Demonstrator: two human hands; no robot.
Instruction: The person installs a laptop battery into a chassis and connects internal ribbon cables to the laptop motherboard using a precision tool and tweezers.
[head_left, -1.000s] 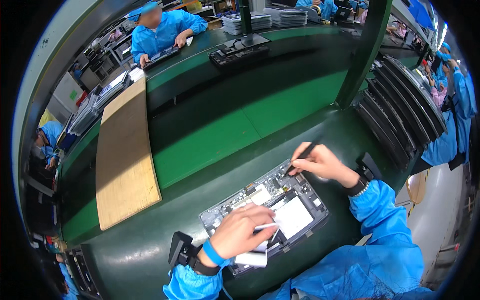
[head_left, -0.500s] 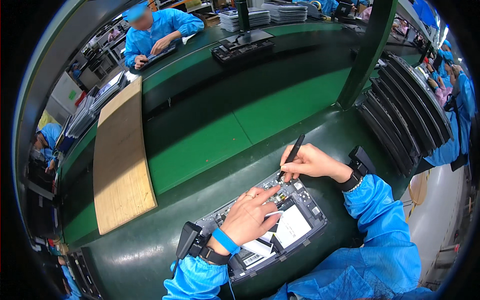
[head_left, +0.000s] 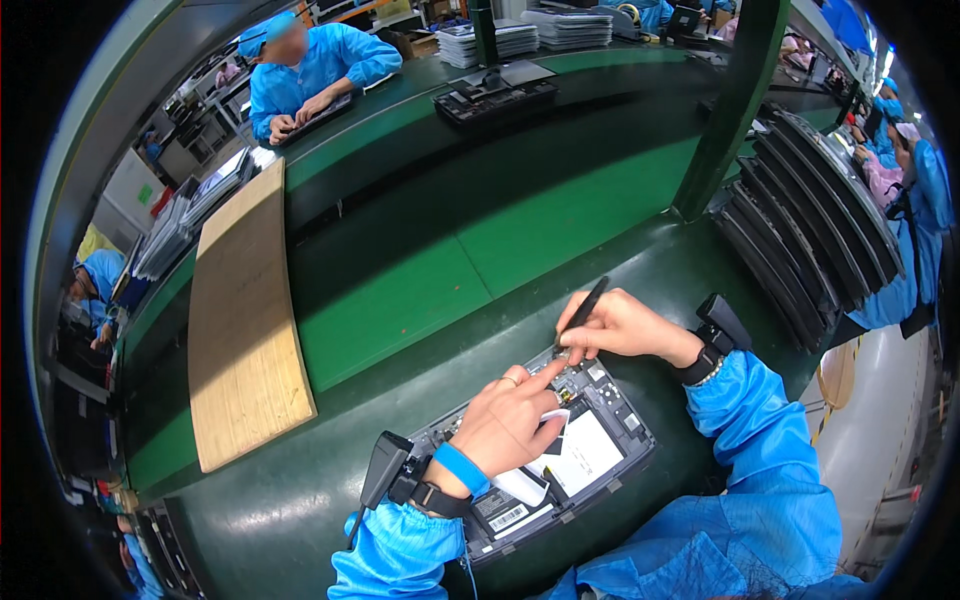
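Observation:
An opened laptop base (head_left: 640, 435) lies at a slant on the dark green bench, its circuit board and battery bare. My right hand (head_left: 625, 325) pinches a slim black pen-shaped tool (head_left: 588, 300), whose lower end points at the board's far edge. My left hand (head_left: 505, 425) rests over the middle of the laptop. Its index finger stretches to the board beside the tool, and the thumb is apart from it. A white slip (head_left: 520, 487) shows under the left palm, and a larger white label (head_left: 590, 450) is on the right part of the base. The finger contact points are hard to make out.
A wooden board (head_left: 245, 320) lies at the left. Curved-looking stacked dark panels (head_left: 810, 230) stand at the right beside a green post (head_left: 735, 110). Another opened device (head_left: 495, 95) lies at the back. Across the bench, a person in blue (head_left: 320, 75) works on a dark part.
My left hand has shifted slightly up and to the right, its index finger nearer the tool. The tool has tilted a little, and my right hand is nearly in place.

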